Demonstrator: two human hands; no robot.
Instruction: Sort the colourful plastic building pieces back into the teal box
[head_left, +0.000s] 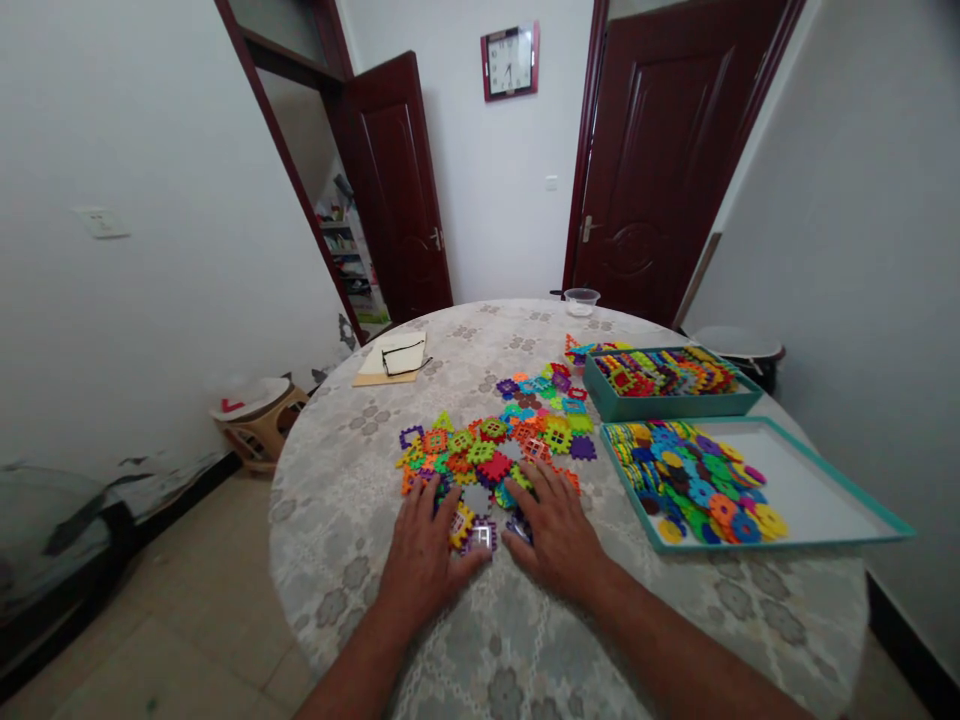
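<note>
Pieces (459,463): lying in a loose, many-coloured heap on the near-middle part of the worktop (337,560), overlapping one another, several showing window cut-outs. A red piece (496,466) is sitting near the middle of the heap; a grey piece (476,498) is lying between the two hands, with a purple frame (480,537) just nearer the wearer. A purple square (583,447) is marking the right edge.

Left hand (421,540): resting palm down over the near left side of the heap; grip spread, fingers pointing away, thumb reaching toward the purple frame. Right hand (559,522): lying palm down over the near right side; grip likewise spread, fingertips touching the heap. What each palm is covering is hidden.

More pieces are trailing from the heap toward a teal box (675,405), which is holding upright rows of others. Nearer the wearer, a shallow tray (806,485) is carrying notched discs (724,508), mostly in its left part.

Farther out, glasses (405,348) are lying on a pad (373,362) at the far left; a clear bowl (581,302) is standing near the far edge. Beyond, a clock (510,62) is hanging between two dark red doors (405,180).
</note>
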